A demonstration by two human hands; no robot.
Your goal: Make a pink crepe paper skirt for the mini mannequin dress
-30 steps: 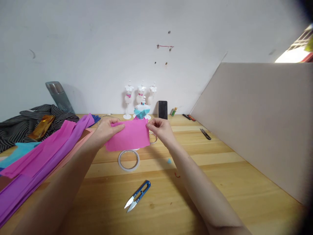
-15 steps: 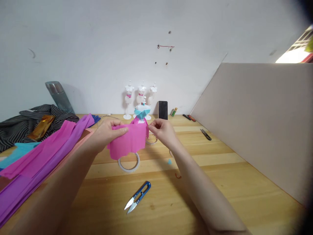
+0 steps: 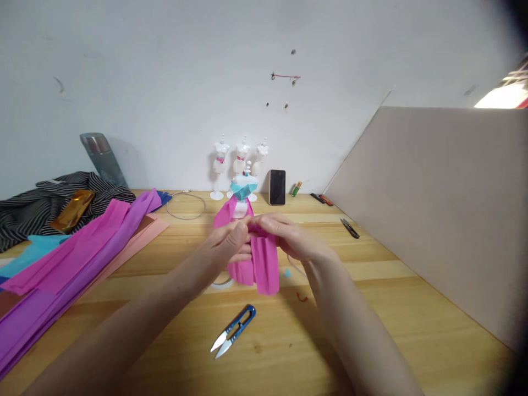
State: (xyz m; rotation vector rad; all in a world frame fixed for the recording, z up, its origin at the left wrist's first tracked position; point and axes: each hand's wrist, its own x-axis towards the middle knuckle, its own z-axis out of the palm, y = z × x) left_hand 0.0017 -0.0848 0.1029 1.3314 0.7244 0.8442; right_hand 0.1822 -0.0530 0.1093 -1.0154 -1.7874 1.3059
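A strip of pink crepe paper (image 3: 266, 269) hangs in folds between my hands, in front of a small white dress form (image 3: 240, 210). That form wears a light-blue wrap (image 3: 243, 190) across its chest, and pink paper spreads around its waist. My left hand (image 3: 231, 242) is closed on the pink paper, its fingers partly behind it. Close against it, my right hand (image 3: 289, 234) pinches the paper's upper edge. Below the paper, a roll of white tape (image 3: 223, 284) is mostly covered. Blue-handled thread snips (image 3: 234, 331) lie nearer to me on the table.
Several white dress forms (image 3: 221, 157) stand along the wall beside a phone (image 3: 276, 187). Colored crepe sheets (image 3: 82, 264), striped cloth (image 3: 111, 193) and a bottle (image 3: 103, 159) are at left. Black snips (image 3: 350, 228) lie right, near a partition (image 3: 433, 209).
My hands have come together at the dress form's front. The pink paper, held spread out before, now hangs gathered and folded, further right. My view has shifted slightly.
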